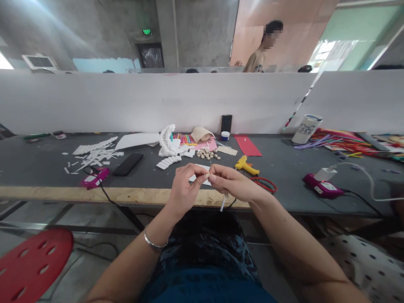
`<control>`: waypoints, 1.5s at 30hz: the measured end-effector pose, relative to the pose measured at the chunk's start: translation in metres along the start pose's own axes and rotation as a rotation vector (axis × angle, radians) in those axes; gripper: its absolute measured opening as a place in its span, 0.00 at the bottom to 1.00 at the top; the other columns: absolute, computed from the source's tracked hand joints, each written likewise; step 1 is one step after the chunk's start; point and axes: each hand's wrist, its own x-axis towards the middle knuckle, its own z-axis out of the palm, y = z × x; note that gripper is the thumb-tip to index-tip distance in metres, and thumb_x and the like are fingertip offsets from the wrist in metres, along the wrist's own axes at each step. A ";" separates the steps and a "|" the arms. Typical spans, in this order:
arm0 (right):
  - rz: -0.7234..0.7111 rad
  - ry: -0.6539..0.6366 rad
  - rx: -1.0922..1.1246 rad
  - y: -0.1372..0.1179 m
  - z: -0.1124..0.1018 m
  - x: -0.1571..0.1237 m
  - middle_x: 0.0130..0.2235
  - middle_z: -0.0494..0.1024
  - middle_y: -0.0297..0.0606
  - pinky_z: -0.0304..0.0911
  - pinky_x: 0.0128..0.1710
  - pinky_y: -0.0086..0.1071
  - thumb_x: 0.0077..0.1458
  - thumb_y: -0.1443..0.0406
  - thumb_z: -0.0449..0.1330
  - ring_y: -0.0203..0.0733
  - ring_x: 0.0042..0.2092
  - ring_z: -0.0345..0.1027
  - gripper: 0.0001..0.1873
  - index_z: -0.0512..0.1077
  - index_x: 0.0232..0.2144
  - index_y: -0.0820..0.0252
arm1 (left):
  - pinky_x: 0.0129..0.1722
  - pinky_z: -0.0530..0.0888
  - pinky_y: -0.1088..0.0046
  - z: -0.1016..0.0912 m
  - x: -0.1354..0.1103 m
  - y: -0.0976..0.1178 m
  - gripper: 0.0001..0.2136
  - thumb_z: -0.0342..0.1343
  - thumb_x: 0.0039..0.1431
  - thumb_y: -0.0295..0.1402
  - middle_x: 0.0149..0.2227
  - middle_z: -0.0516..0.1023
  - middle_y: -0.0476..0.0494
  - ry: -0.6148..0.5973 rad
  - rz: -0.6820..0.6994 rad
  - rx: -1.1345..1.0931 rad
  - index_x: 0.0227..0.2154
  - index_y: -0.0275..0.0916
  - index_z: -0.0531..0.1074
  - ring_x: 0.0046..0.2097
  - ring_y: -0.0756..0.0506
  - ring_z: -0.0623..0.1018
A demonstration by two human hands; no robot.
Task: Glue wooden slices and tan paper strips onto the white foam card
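My left hand (186, 187) and my right hand (232, 183) meet in front of me, just above the table's near edge. Both pinch a small white paper strip (223, 203) between thumb and fingers; its lower end hangs below my right hand. Another white paper piece (202, 180) lies on the table behind my fingers. A silver bangle (153, 243) circles my left wrist.
On the dark table (284, 168) lie a yellow glue gun (246, 165), red scissors (265, 184), a black phone (128, 164), white paper scraps (94, 153), a folded white paper pile (168, 145), beads (207, 154), red card (247, 145), pink devices (322, 187). A red stool (31, 265) stands at lower left. A person stands beyond the partition.
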 end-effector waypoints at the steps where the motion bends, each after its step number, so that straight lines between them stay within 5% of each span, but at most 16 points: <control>1: 0.017 -0.006 0.125 0.003 0.003 0.000 0.23 0.53 0.23 0.41 0.22 0.26 0.61 0.53 0.56 0.28 0.23 0.42 0.17 0.60 0.30 0.58 | 0.42 0.66 0.70 0.002 -0.001 0.000 0.04 0.57 0.61 0.31 0.33 0.78 0.49 0.014 -0.028 -0.051 0.31 0.39 0.74 0.38 0.48 0.75; 6: 0.089 0.045 0.483 0.013 0.011 0.003 0.21 0.49 0.22 0.35 0.21 0.26 0.55 0.55 0.64 0.27 0.22 0.37 0.16 0.63 0.33 0.58 | 0.39 0.69 0.73 0.010 -0.006 -0.006 0.04 0.59 0.58 0.33 0.32 0.77 0.48 0.056 -0.195 -0.294 0.31 0.39 0.75 0.36 0.49 0.74; 12: 0.105 0.067 0.544 0.019 0.011 0.006 0.20 0.53 0.22 0.34 0.20 0.25 0.50 0.56 0.67 0.26 0.21 0.38 0.17 0.65 0.30 0.60 | 0.39 0.69 0.73 0.025 -0.010 -0.020 0.07 0.65 0.52 0.37 0.33 0.73 0.48 0.099 -0.284 -0.549 0.30 0.40 0.77 0.37 0.49 0.72; 16: 0.097 0.159 0.489 0.020 0.009 0.006 0.17 0.52 0.21 0.35 0.20 0.26 0.48 0.57 0.68 0.26 0.20 0.39 0.17 0.65 0.28 0.60 | 0.38 0.71 0.72 0.029 -0.009 -0.029 0.09 0.65 0.51 0.38 0.30 0.74 0.49 0.027 -0.345 -0.693 0.30 0.38 0.76 0.36 0.49 0.73; 25: 0.141 0.231 0.057 0.012 -0.005 0.006 0.18 0.59 0.23 0.41 0.20 0.25 0.50 0.55 0.65 0.27 0.20 0.46 0.15 0.68 0.28 0.60 | 0.42 0.71 0.69 -0.004 0.007 -0.007 0.04 0.58 0.58 0.24 0.37 0.78 0.44 -0.232 0.123 0.211 0.35 0.38 0.75 0.41 0.46 0.76; 28: 0.151 0.192 -0.084 0.007 -0.007 0.006 0.19 0.62 0.25 0.43 0.20 0.25 0.52 0.55 0.63 0.27 0.21 0.49 0.15 0.69 0.29 0.61 | 0.41 0.71 0.68 -0.006 0.007 -0.003 0.02 0.58 0.59 0.26 0.35 0.78 0.44 -0.245 0.196 0.351 0.34 0.38 0.74 0.40 0.45 0.75; 35: 0.171 -0.017 0.115 -0.001 -0.012 0.002 0.18 0.65 0.26 0.37 0.17 0.25 0.55 0.51 0.62 0.26 0.18 0.45 0.18 0.65 0.29 0.60 | 0.37 0.71 0.73 -0.005 0.004 -0.003 0.03 0.59 0.59 0.31 0.31 0.77 0.48 -0.076 0.055 0.023 0.30 0.39 0.75 0.35 0.48 0.75; 39: 0.125 -0.141 0.274 0.003 -0.013 0.000 0.17 0.58 0.22 0.36 0.19 0.25 0.57 0.54 0.61 0.26 0.19 0.41 0.17 0.63 0.28 0.60 | 0.34 0.71 0.73 -0.003 0.001 -0.001 0.06 0.61 0.57 0.35 0.29 0.77 0.47 -0.028 -0.018 -0.170 0.29 0.39 0.75 0.33 0.48 0.74; 45: 0.134 -0.134 0.406 0.005 -0.002 0.002 0.17 0.51 0.19 0.34 0.18 0.25 0.57 0.56 0.62 0.26 0.19 0.37 0.15 0.64 0.33 0.60 | 0.37 0.69 0.73 0.011 -0.007 -0.006 0.05 0.64 0.54 0.35 0.29 0.75 0.49 0.078 -0.155 -0.375 0.28 0.40 0.77 0.34 0.49 0.72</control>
